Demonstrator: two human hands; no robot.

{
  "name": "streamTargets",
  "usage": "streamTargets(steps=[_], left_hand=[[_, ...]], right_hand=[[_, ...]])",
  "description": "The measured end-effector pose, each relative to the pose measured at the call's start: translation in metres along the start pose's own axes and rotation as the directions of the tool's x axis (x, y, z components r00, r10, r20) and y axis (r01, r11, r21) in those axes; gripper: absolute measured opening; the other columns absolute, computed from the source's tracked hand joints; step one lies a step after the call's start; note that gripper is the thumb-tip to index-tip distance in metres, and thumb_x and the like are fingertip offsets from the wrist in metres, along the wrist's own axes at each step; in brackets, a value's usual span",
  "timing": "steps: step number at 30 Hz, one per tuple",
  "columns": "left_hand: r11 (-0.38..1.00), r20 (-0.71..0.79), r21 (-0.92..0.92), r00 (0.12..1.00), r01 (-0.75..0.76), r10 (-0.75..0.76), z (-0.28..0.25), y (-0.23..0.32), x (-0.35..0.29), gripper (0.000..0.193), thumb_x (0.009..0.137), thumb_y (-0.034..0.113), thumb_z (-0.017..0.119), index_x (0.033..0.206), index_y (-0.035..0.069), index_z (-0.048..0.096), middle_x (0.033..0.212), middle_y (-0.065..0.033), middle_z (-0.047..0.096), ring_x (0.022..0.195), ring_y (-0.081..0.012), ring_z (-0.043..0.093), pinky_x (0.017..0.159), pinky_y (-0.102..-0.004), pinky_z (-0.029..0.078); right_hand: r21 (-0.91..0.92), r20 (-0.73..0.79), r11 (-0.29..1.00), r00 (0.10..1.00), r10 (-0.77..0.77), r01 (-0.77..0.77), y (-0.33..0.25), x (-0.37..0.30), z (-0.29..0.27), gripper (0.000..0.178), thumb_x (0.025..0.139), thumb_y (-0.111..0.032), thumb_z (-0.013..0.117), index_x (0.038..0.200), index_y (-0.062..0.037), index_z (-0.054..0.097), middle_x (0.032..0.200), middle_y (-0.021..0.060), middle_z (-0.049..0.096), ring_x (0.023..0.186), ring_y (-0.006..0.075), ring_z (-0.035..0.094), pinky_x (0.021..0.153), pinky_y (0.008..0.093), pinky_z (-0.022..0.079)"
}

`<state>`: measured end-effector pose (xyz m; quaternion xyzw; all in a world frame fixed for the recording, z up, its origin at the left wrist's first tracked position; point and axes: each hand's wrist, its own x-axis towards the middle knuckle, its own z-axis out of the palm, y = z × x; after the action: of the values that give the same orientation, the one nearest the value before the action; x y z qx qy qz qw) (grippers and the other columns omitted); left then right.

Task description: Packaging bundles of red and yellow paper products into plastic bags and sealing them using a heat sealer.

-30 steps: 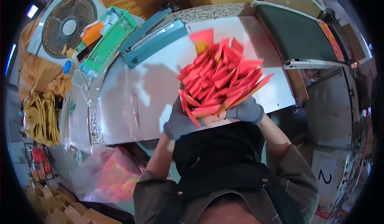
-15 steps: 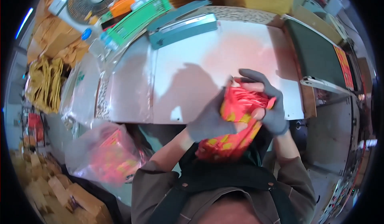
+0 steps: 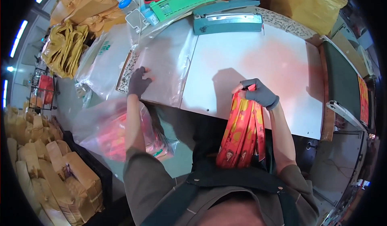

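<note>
My right hand [image 3: 260,94], in a grey fingerless glove, is closed on the top of a bundle of red packets [image 3: 241,131]. These long, narrow packets with yellow patterns hang down in front of my apron, their lower ends fanned out. Away to the left, my left hand [image 3: 139,83], gloved the same way, has its fingers apart and holds nothing. It is over the clear plastic bags [image 3: 167,60] lying flat on the left part of the worktable [image 3: 225,56]; whether the fingertips touch the plastic I cannot tell.
A teal bag sealer [image 3: 227,23] stands at the table's back edge, beside a green basket [image 3: 185,2]. Below my left arm sits a clear bag of red packets [image 3: 109,135]. Brown paper-wrapped bundles [image 3: 68,173] fill the lower left. A dark green conveyor belt [image 3: 342,76] flanks the right side.
My left hand has let go of the red packets and moved left to the plastic bags. The bundle now hangs from my right hand alone. The view has shifted left.
</note>
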<state>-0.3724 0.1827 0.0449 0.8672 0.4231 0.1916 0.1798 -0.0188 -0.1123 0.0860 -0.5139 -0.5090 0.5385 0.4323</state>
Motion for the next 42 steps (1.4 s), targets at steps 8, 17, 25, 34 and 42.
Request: streamTargets(steps=[8,17,25,34,42], left_hand=[[0.972,-0.117,0.225,0.989,-0.066,0.094,0.019,-0.037,0.007,0.026,0.085,0.026,0.057,0.078,0.001,0.057,0.075,-0.012,0.057,0.068,-0.0226,0.056,0.065,-0.0355,0.045],[0.61,0.087,-0.784,0.955,-0.111,0.285,0.097,0.193,-0.069,0.006,0.09,0.007,0.053,0.09,0.003,0.057,0.076,-0.0017,0.052,0.075,-0.0116,0.053,0.072,-0.0243,0.044],[0.165,0.071,-0.972,0.878,0.168,-0.473,0.086,0.213,-0.042,0.017,0.092,0.017,0.052,0.076,0.01,0.051,0.061,0.0045,0.042,0.054,-0.0088,0.041,0.056,-0.0247,0.039],[0.528,-0.333,-0.498,0.714,-0.688,0.616,0.134,0.266,-0.082,0.019,0.074,0.015,0.073,0.083,0.008,0.057,0.065,-0.007,0.057,0.053,-0.0229,0.055,0.048,-0.0332,0.041],[0.643,-0.225,-0.526,0.82,-0.556,0.526,0.134,0.248,-0.123,0.034,0.071,0.02,0.077,0.064,0.008,0.046,0.058,-0.0074,0.047,0.051,-0.0268,0.05,0.048,-0.0347,0.041]], right_hand=[[0.139,-0.048,0.989,0.997,0.066,-0.059,0.01,0.01,0.002,0.016,0.08,-0.011,0.065,0.087,0.003,0.065,0.084,0.0077,0.067,0.079,0.0135,0.061,0.077,0.0272,0.047],[0.049,-0.081,0.999,0.997,0.007,-0.003,-0.002,0.022,0.016,0.023,0.078,-0.012,0.068,0.096,0.0004,0.068,0.083,0.0043,0.067,0.077,0.0075,0.058,0.073,0.0245,0.047],[0.096,-0.233,0.995,0.972,-0.002,0.025,0.01,-0.017,-0.007,0.012,0.077,-0.01,0.065,0.079,0.0016,0.063,0.079,0.0059,0.065,0.077,0.0105,0.059,0.073,0.0258,0.046],[0.085,-0.305,0.981,0.942,-0.141,0.175,0.038,-0.022,-0.009,0.058,0.085,-0.027,0.062,0.132,0.0008,0.042,0.102,0.0124,0.063,0.093,0.0151,0.058,0.084,0.0308,0.046],[0.401,-0.66,0.847,0.751,0.004,0.349,0.084,-0.079,0.063,0.055,0.092,-0.041,0.051,0.129,-0.0003,0.044,0.116,0.0078,0.053,0.106,0.0157,0.05,0.09,0.0308,0.043]])
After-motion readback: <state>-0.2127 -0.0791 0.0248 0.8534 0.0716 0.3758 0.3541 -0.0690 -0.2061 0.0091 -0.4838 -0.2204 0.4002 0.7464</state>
